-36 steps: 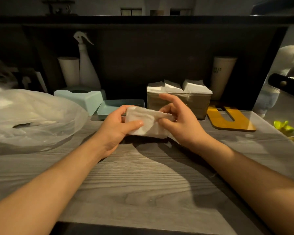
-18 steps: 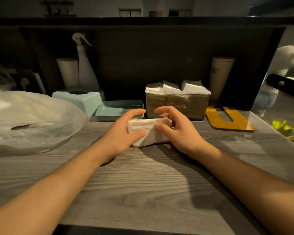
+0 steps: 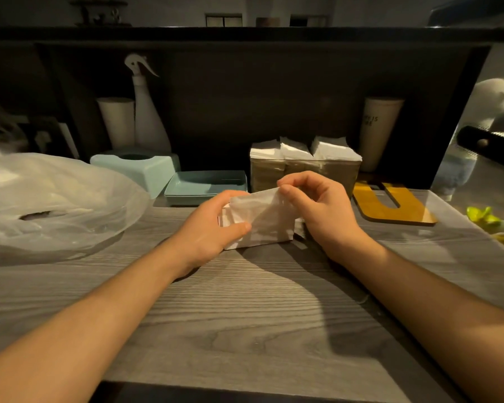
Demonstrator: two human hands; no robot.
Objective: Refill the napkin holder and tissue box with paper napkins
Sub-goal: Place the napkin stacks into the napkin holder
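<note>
Where the fingertips (image 3: pixel 284 189) of the right hand (image 3: pixel 323 216) meet, the upper edge of a white paper sheet is pinched and lifted off the small white stack of folded paper napkins (image 3: pixel 262 225). The stack is gripped at its left end by the curled fingers and thumb of the left hand (image 3: pixel 213 231) and is held low over the grey wood-grain tabletop (image 3: pixel 245 315); contact with the surface cannot be confirmed. The paper is judged light, soft and easily torn or creased. A flat grip across both ends is advised, so that loose sheets are not shed.

Behind the hands, one clear rectangular napkin holder (image 3: pixel 306 173) is seen, with three white bundles standing in it. To its left, one pale-green plastic tissue box cover (image 3: pixel 140 170) and one matching shallow tray (image 3: pixel 204 186) are counted. One crumpled translucent plastic bag (image 3: pixel 47 199) lies at far left.
</note>
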